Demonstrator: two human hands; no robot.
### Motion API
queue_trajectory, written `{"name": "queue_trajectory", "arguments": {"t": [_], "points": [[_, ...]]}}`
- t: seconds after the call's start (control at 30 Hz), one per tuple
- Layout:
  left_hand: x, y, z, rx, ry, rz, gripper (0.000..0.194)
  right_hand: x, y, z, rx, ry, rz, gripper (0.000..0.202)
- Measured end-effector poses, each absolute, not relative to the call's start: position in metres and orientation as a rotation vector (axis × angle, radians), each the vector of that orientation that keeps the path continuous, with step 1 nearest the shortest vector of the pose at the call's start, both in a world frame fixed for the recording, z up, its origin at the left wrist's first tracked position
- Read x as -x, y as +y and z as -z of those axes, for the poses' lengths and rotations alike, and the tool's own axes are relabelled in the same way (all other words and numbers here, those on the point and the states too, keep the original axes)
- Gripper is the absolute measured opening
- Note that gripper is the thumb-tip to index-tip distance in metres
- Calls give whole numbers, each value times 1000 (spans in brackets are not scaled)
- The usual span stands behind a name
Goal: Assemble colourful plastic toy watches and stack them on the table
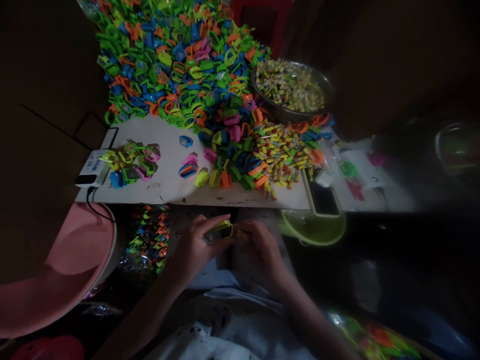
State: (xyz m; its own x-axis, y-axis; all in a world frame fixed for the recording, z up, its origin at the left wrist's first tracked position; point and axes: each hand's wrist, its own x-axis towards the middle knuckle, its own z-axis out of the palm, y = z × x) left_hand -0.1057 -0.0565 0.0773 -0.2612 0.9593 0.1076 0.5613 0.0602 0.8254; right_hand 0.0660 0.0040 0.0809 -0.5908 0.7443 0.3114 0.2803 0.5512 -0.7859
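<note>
Above my lap, just off the table edge, my left hand [198,237] holds a yellow plastic toy watch [226,226] between thumb and fingers, its loop facing me. My right hand [258,240] is closed in a pinch at the watch's right end. A small yellowish candy roll [238,232] seems to be between its fingertips, though it is dim and partly covered. On the table ahead lie similar toy watches [187,167] in blue, pink, yellow and orange. Right of them is a loose heap of small yellow candy rolls [281,155].
A large pile of coloured toy watches [168,65] covers the table's back. Beside it stands a metal bowl [326,85] of candy rolls. A phone [324,195] lies at the front edge, above a green basin [322,232]. A white charger box [92,170] and pink basin [84,240] are left.
</note>
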Motion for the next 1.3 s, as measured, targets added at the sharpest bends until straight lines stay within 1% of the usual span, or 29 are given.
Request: {"name": "queue_trajectory", "arguments": {"t": [0.17,0.27,0.33,0.43,0.6,0.67,0.7,0.77,0.8,0.9,1.03,1.13,1.3], "points": [[105,-57,-77,-1500,1920,-1085,46,-66,3,-77,836,-2287,-749,31],[106,-57,-77,-1334,1920,-1043,48,-65,1,-71,863,-2429,-607,34],[108,-57,-75,-1169,1847,-976,47,-65,0,-66,906,-2493,-560,28],[112,-56,-68,-1002,1715,-838,47,-64,-2,-60,953,-2578,-565,13],[121,-51,-61,-1036,1607,-659,43,-56,-5,-55,891,-2676,-673,12],[130,-48,-64,-1123,1678,-617,40,-55,4,-53,947,-2673,-672,7],[137,-45,-67,-1158,1762,-612,40,-56,12,-52,999,-2652,-634,13],[159,-39,-74,-1209,2017,-655,42,-64,34,-47,1149,-2565,-480,36],[174,-35,-78,-1220,2171,-698,44,-70,47,-43,1258,-2501,-382,40],[229,-17,-87,-1217,2579,-889,45,-93,84,-32,1546,-2404,-184,33],[284,9,-87,-1277,2862,-1051,47,-111,105,-22,1650,-2471,-223,33],[282,23,-76,-1387,2919,-1029,46,-114,105,-18,1638,-2465,-215,34],[235,37,-45,-1716,2612,-815,34,-114,109,-4,1524,-2459,-242,36]]}}
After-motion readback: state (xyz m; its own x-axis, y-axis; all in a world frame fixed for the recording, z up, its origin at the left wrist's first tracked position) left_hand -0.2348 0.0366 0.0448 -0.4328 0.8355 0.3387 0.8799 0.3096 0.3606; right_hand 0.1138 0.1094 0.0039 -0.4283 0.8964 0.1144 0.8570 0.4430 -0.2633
